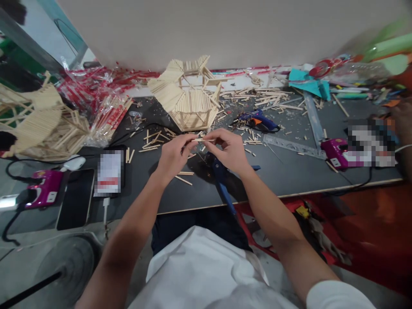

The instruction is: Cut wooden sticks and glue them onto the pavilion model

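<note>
Between my two hands, just in front of a stick-built model, are thin wooden sticks (200,140). My left hand (176,155) pinches their left end, fingers closed. At the right end my right hand (228,150) also pinches, with thumb and fingertips together. The model (193,105), made of pale sticks with slatted roofs, stands upright beyond both hands. Blue-handled cutters (223,184) lie partly under my right hand. Loose sticks (185,177) rest on the dark table (180,199) beside my left wrist. How many sticks I hold is too small to tell.
A blue glue gun (259,120) and clear rulers (294,146) lie to the right. Purple power sockets (336,153) and a person's hand (404,124) are at far right. Phones (75,199), another socket block (45,188) and a second stick model (41,124) stand left.
</note>
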{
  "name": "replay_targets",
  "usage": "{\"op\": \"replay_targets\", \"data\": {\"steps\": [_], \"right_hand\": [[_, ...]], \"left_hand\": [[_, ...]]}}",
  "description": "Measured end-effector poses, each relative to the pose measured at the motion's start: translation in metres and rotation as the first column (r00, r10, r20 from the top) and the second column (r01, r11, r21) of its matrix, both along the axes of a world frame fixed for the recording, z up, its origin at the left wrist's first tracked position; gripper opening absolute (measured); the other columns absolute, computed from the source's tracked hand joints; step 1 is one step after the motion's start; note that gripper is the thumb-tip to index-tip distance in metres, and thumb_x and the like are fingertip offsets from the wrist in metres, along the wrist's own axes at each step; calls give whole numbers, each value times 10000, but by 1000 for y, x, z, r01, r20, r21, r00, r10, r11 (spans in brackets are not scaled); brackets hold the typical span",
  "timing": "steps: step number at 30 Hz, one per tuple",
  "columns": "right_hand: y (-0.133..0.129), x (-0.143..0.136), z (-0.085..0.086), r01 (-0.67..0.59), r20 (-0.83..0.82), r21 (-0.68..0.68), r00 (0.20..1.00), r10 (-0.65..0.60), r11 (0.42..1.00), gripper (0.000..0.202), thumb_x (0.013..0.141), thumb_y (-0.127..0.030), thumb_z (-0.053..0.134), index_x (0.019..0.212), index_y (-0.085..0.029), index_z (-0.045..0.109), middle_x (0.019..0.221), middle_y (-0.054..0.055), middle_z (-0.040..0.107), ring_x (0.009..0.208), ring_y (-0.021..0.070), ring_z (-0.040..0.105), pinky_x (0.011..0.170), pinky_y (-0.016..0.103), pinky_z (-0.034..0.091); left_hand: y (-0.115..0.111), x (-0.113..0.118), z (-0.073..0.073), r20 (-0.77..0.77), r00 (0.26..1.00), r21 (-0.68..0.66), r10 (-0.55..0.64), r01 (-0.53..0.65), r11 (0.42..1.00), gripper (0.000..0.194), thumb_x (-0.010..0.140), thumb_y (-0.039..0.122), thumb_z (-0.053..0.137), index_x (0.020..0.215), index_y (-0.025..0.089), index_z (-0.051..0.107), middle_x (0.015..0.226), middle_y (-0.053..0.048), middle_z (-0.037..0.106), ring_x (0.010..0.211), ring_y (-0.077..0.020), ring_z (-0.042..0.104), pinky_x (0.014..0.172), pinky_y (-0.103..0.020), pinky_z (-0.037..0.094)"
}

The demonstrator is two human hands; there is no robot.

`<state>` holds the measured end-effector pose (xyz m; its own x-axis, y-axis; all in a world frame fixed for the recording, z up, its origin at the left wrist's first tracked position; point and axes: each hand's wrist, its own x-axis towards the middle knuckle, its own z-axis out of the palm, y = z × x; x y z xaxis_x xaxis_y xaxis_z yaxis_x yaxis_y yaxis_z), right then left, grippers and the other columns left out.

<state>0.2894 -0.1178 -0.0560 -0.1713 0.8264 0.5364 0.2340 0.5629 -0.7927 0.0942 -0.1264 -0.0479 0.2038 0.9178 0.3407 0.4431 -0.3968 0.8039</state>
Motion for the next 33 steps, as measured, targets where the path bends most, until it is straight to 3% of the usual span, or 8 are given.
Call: {"op": "replay_targets", "data": {"steps": [4, 9, 16, 19, 24, 33], "right_hand": [[-3, -4, 1, -23, -55, -37, 998, 21, 999, 126, 915, -350, 671, 938, -230, 705, 863, 18, 698, 701, 133, 611, 625, 278, 498], [-6, -8, 0, -40, -97, -126, 995, 27, 991, 215, 921, -414, 653, 1001, -214, 654, 886, 21, 700, 715, 127, 639, 663, 270, 531], [-9, -11, 1, 7, 9, -33, 1000, -6, 999, 178, 949, -368, 598, 987, -206, 661, 900, 30, 714, 719, 133, 668, 633, 255, 519], [-9, -12, 1, 47, 54, 45, 997, -49, 998, 137, 944, -317, 578, 953, -204, 655, 823, 15, 702, 650, 119, 643, 618, 249, 512], [-8, -12, 0, 63, 22, 27, 998, -63, 998, 84, 873, -244, 586, 900, -189, 643, 743, -3, 689, 586, 114, 622, 578, 242, 495], [-5, -6, -1, -5, 22, -8, 1000, 5, 1000, 123, 847, -189, 532, 900, -196, 643, 772, 10, 702, 655, 141, 669, 638, 270, 524]], "left_hand": [[1, 0, 0, -107, 994, 139, -14, 29, 990, 235, 985, 303, 567, 1075, 225, 770, 1009, -72, 770, 944, -183, 716, 891, -263, 511], [0, 1, -1, -110, 994, 185, -3, 23, 983, 241, 991, 306, 560, 1064, 212, 770, 1006, -77, 776, 939, -184, 717, 882, -256, 499], [-3, 2, -5, -219, 975, 292, 26, 40, 956, 267, 1009, 260, 512, 1095, 189, 755, 1024, -94, 775, 977, -194, 710, 924, -273, 496], [-2, 2, -10, -293, 956, 377, 38, 79, 923, 285, 1022, 238, 485, 1120, 173, 745, 1038, -101, 777, 988, -186, 719, 912, -264, 511], [0, 4, -14, -361, 925, 567, 116, 118, 815, 263, 1029, 226, 495, 1092, 158, 740, 959, -76, 788, 887, -155, 740, 805, -225, 541], [0, 8, -15, -314, 946, 597, 83, 129, 792, 209, 1013, 174, 530, 1099, 140, 718, 967, -81, 783, 881, -145, 742, 824, -223, 553]]}}
